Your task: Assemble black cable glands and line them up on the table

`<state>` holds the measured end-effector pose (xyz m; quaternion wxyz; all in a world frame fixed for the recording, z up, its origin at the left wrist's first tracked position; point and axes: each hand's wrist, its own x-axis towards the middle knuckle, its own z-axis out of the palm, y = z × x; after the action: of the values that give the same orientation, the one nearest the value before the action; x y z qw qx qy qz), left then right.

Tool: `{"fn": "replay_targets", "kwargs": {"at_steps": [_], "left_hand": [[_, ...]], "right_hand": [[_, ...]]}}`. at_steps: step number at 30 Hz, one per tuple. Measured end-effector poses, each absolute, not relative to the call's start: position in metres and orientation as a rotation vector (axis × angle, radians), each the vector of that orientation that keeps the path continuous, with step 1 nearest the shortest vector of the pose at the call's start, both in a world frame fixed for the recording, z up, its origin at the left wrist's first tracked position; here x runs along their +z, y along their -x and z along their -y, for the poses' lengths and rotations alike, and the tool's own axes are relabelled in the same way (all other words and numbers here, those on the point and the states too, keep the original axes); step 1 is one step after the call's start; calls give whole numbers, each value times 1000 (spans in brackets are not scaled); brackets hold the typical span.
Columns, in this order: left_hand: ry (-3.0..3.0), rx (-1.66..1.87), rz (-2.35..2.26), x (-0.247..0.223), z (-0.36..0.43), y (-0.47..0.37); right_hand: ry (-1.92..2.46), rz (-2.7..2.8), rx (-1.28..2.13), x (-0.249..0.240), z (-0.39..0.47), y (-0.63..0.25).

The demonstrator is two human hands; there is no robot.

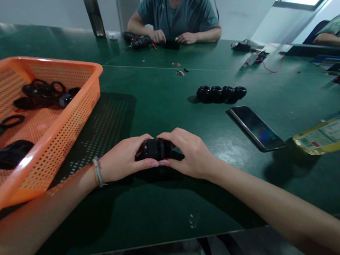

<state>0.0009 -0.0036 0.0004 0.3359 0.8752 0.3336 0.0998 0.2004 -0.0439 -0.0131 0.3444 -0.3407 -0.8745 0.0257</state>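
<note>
Broadly, wide green desk (pixel 174 203), with a person (pixel 175 15) in a grey-blue shirt at its far side. At left, orange perforated plastic basket (pixel 70 120) holding loose black pieces. At right, yellow bottle (pixel 335 131) with a red-and-white label, running out of view. Then left hand (pixel 123 157) and right hand (pixel 189 154), thumb tips close together, both clamped on the item named last. Near the bottle, flat rectangular phone (pixel 255 126) with a dark glossy screen. Beyond it, row of glossy black ring-shaped parts (pixel 227 94). Finally, gripped between both hands, low over the desk's near part: stubby black cylindrical part (pixel 155 148).

Green worktop (pixel 181 210) holding an orange basket (pixel 67 144), a row of black parts (pixel 217 94), a phone (pixel 257 128) and a drill (pixel 141 42).
</note>
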Motion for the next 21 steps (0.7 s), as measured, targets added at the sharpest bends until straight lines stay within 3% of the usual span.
{"fn": "replay_targets", "kwargs": {"at_steps": [21], "left_hand": [[-2400,122,-966,4,6,-6]], "right_hand": [[1076,2299,312,-7,51,-197]]}}
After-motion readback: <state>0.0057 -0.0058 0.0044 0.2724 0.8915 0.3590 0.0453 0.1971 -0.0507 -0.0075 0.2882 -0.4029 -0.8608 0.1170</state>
